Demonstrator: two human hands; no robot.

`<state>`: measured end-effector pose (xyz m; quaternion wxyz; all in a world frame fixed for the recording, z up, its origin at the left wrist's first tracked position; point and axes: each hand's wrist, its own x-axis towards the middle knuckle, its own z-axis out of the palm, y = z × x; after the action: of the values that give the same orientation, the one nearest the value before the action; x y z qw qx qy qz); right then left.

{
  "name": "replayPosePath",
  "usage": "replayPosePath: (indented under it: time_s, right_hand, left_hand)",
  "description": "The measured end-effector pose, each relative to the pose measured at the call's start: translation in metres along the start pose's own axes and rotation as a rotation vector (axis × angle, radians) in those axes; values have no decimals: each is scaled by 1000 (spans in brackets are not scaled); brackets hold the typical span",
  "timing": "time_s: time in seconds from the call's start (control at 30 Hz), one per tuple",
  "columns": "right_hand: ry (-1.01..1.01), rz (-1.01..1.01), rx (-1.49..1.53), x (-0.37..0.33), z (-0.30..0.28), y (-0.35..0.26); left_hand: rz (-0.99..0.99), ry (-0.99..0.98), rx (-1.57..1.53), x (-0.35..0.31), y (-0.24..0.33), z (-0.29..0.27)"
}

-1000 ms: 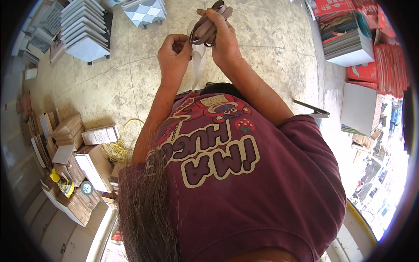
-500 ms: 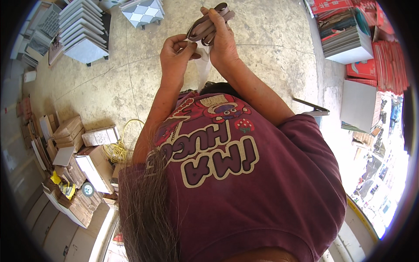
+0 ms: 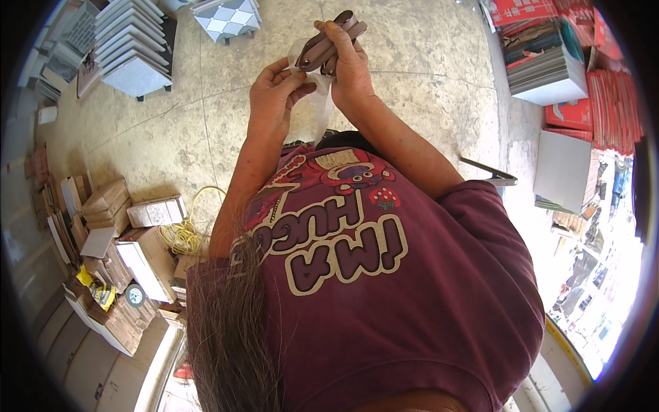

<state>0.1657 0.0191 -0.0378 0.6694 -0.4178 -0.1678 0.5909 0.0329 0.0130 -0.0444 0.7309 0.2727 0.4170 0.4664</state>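
Observation:
My right hand [image 3: 351, 74] is closed around a looped bundle of flat brown strap [image 3: 318, 52], thumb on top, held out in front of my body. Beside it, my left hand [image 3: 272, 95] is bent with thumb and forefinger pinched together at the bundle's lower left edge. A whitish translucent sheet of plastic [image 3: 320, 108] passes between the two hands and hangs down toward my waist. Some of it shows above the left fingertips, which seem to pinch it. The ends of the strap are hidden in the loops and by the fingers.
A rack of tile samples [image 3: 134, 58] and a patterned tile display [image 3: 228, 19] stand at the far left. Cardboard boxes [image 3: 106, 206] and a coiled yellow cord [image 3: 180, 237] lie at left. Red boxes [image 3: 613, 106] and a grey panel [image 3: 563, 168] are at right.
The left hand has moved slightly left and down. The bundle has tilted a little, and more plastic shows at its left side.

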Motion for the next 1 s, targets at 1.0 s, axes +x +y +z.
replayPosePath:
  time_s: [1.0]
  right_hand:
    - [-43, -193, -173, -10, 11, 9]
  left_hand:
    - [228, 80, 321, -18, 9, -1]
